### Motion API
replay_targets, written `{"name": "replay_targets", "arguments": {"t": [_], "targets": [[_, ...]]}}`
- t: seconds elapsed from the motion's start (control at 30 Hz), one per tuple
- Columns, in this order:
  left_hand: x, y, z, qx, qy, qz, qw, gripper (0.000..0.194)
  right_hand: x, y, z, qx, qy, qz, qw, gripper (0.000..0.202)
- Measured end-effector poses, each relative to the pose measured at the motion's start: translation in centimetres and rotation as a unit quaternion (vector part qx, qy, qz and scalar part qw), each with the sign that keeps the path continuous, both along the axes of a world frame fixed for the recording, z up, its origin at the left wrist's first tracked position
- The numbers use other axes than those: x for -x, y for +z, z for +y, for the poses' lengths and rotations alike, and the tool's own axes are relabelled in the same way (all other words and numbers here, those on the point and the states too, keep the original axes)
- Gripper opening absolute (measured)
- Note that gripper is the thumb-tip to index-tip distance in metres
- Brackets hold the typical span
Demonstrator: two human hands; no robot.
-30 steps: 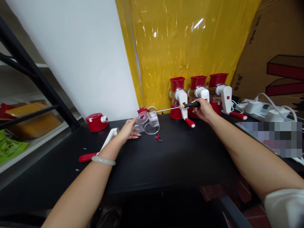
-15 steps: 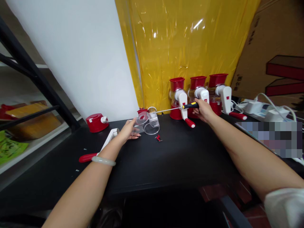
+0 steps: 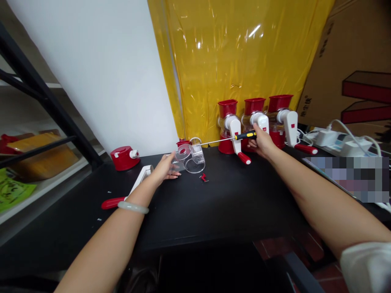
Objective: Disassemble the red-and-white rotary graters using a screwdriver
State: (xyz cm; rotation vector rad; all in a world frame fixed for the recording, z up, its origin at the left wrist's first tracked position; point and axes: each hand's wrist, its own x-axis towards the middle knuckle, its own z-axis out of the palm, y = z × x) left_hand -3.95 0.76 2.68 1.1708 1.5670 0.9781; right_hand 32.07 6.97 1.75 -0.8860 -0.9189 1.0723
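Observation:
My left hand [image 3: 166, 167] grips a clear plastic grater housing [image 3: 195, 162] by its left side, just above the black table. In my right hand [image 3: 260, 139] is the black and yellow handle of a screwdriver [image 3: 245, 135]. Its long shaft points left, and the tip meets the top right part of the housing. Whether a screw sits there is too small to make out. Small red parts with screws [image 3: 204, 178] lie on the table in front of the housing. Beside my left wrist rests a white crank with a red handle [image 3: 139, 184].
Three red-and-white drum graters [image 3: 227, 126] stand along the back right. A red grater base [image 3: 124, 158] sits at the back left. White chargers and cables [image 3: 351, 142] lie at the right, by a large cardboard box [image 3: 348, 53]. A shelf rack [image 3: 45, 97] stands left.
The screwdriver handle has turned in my right hand, showing more yellow, and my fingers have shifted slightly on it. The housing and my left hand stay in place.

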Motion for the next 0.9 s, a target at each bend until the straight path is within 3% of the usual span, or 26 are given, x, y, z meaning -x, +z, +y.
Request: {"name": "replay_targets", "arguments": {"t": [0.3, 0.47, 0.63, 0.9], "targets": [[0.0, 0.0, 0.0, 0.001, 0.004, 0.000, 1.000, 0.042, 0.4, 0.7, -0.2, 0.029, -0.012, 0.053, 0.998, 0.015], [-0.1, 0.1, -0.1, 0.001, 0.008, 0.005, 1.000, 0.040, 0.4, 0.9, -0.6, 0.051, -0.006, 0.076, 0.996, 0.019], [-0.1, 0.2, -0.1, -0.002, 0.007, 0.003, 1.000, 0.040, 0.0, -0.1, 0.0, 0.041, -0.018, -0.009, 0.999, 0.037], [0.0, 0.2, -0.1, -0.002, 0.011, 0.007, 1.000, 0.040, 0.0, 0.0, 0.5, 0.038, -0.007, 0.019, 0.999, 0.018]]}}
